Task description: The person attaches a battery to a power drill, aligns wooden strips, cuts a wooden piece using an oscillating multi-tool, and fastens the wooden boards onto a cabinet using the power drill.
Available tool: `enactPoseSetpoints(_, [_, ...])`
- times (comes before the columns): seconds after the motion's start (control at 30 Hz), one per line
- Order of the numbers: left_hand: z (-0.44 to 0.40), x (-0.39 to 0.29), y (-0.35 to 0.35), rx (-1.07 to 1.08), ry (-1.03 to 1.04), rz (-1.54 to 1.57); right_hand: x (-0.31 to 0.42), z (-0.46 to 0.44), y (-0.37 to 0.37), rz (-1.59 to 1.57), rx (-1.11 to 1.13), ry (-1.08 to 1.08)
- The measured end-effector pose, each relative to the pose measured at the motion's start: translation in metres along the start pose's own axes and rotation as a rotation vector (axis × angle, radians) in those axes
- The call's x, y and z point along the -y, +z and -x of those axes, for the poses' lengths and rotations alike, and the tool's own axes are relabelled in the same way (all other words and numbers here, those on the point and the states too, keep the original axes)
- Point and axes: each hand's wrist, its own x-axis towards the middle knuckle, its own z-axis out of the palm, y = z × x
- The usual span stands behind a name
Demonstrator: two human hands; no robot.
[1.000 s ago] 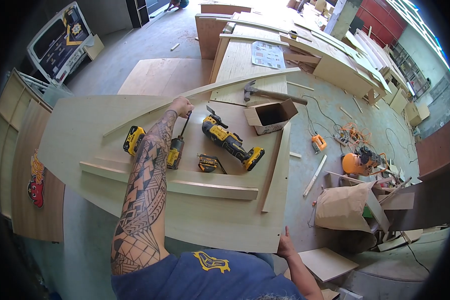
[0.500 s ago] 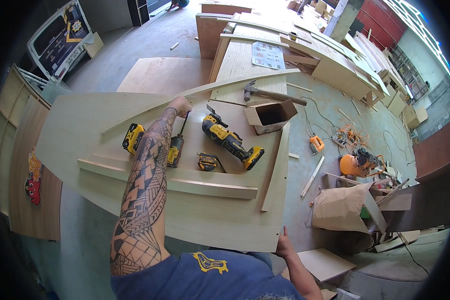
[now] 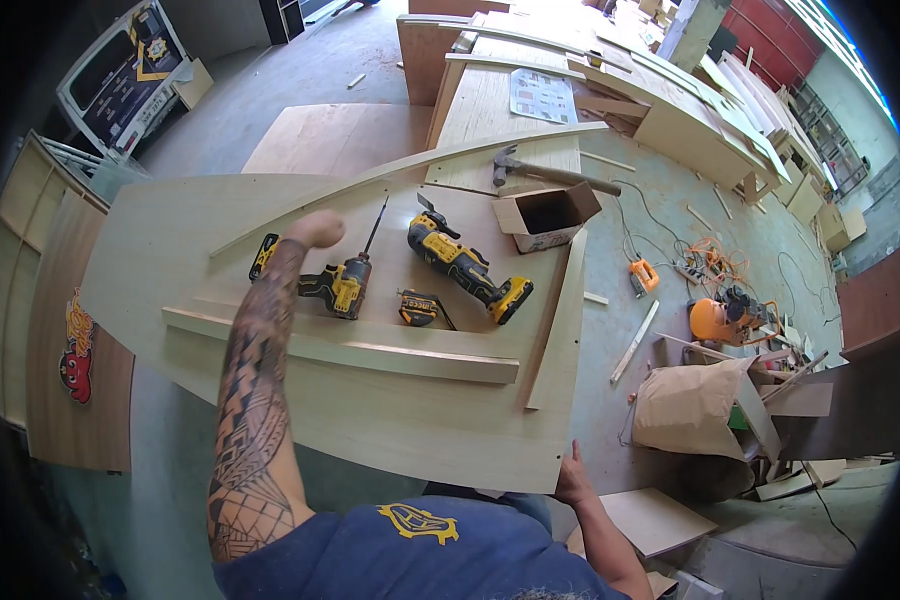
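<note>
My left hand (image 3: 320, 230) is closed above the pale wooden panel (image 3: 450, 430); what it holds, if anything, is hidden. Just right of it lies a yellow and black drill (image 3: 348, 288), its long bit pointing away from me. A battery (image 3: 263, 257) lies partly behind my left forearm. Further right are a yellow multi-tool (image 3: 460, 262) and a tape measure (image 3: 419, 308). My right hand (image 3: 573, 478) holds the panel's near right corner, thumb up along the edge, other fingers mostly hidden.
A wood strip (image 3: 340, 350) crosses the panel, another (image 3: 558, 325) lies near its right edge. Behind are an open carton (image 3: 548, 218), a hammer (image 3: 555, 174) and a long batten (image 3: 410, 168). An orange compressor (image 3: 712, 320) stands on the floor at right.
My left hand has moved left and slightly nearer, away from the drill bit's tip. The drill now shows more of its side, with its handle to the left. My right hand stays at the corner.
</note>
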Motion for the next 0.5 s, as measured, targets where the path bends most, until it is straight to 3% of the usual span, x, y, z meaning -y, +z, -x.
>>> enactPoseSetpoints(0.1, [0.106,-0.046,-0.034,0.219,-0.115,0.08,-0.001,-0.001,-0.003,-0.022,0.005,-0.002])
enactPoseSetpoints(0.17, [0.125,-0.056,-0.028,0.083,0.062,0.292,0.004,-0.003,-0.005,0.005,-0.01,-0.02])
enactPoseSetpoints(0.2, [0.128,-0.061,-0.025,0.082,0.053,0.296,0.004,-0.002,-0.003,0.008,-0.005,-0.028])
enactPoseSetpoints(0.33, [0.124,-0.067,0.013,0.004,-0.008,0.101,-0.001,-0.004,-0.001,0.014,-0.071,-0.054])
enactPoseSetpoints(0.4, [0.129,-0.079,0.012,0.06,-0.228,-0.027,-0.004,-0.005,0.003,0.023,-0.097,-0.07])
enactPoseSetpoints(0.5, [0.144,-0.09,0.011,0.044,-0.251,0.018,-0.01,-0.007,0.008,-0.014,-0.119,-0.064])
